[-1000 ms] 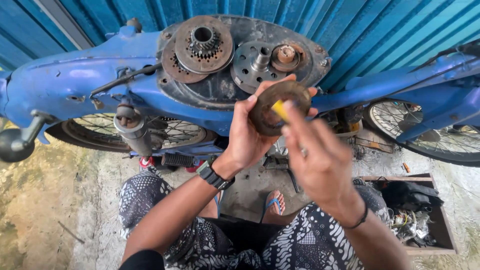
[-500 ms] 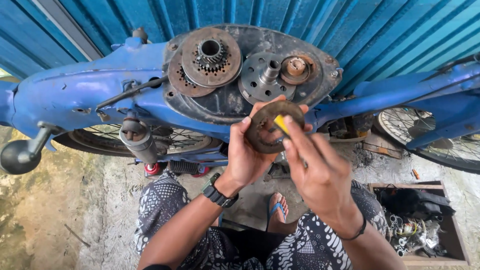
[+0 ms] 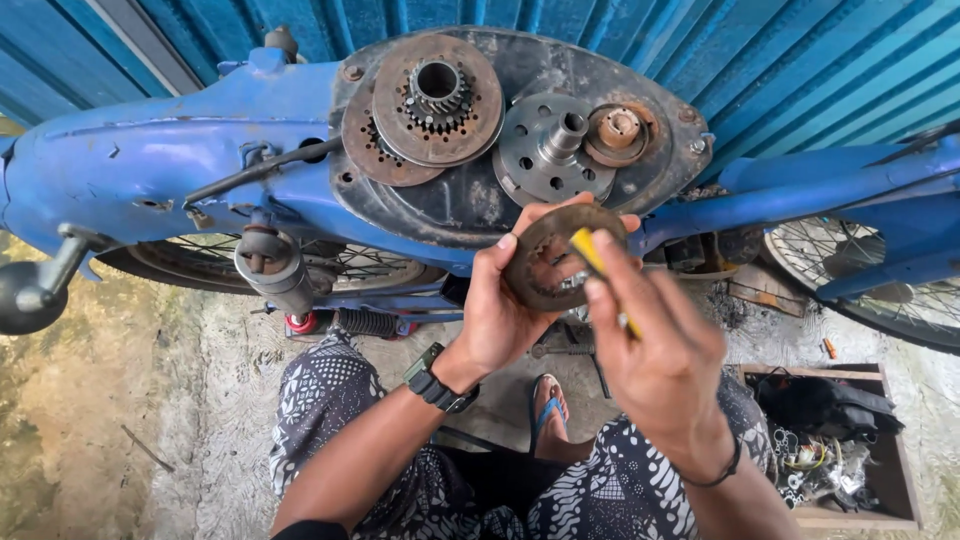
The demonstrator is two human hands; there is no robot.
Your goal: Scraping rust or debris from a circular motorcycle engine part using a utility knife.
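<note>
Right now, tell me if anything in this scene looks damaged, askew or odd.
The blue motorbike lies on its side with its engine cover off, leaving rusty gears exposed. The round plate in the left hand is rusted brown; the right hand holds a yellow tool against it. Nothing looks spilled.

— what is that ring (image 3: 553, 262) made of, the one the left hand (image 3: 500, 310) pinches?

— rusted metal, brown and rough, matt all over. the yellow tool (image 3: 590, 252) in the right hand (image 3: 660, 360) looks like smooth plastic.

— and behind?

— a scooter body (image 3: 150, 160) in chipped blue paint, dull sheen; a bare engine plate (image 3: 480, 190), greasy dark metal; corroded clutch discs (image 3: 430, 100). corrugated blue metal sheeting (image 3: 780, 60), a rough concrete floor (image 3: 180, 400), a worn wooden box (image 3: 890, 450), patterned cloth trousers (image 3: 340, 400).
</note>
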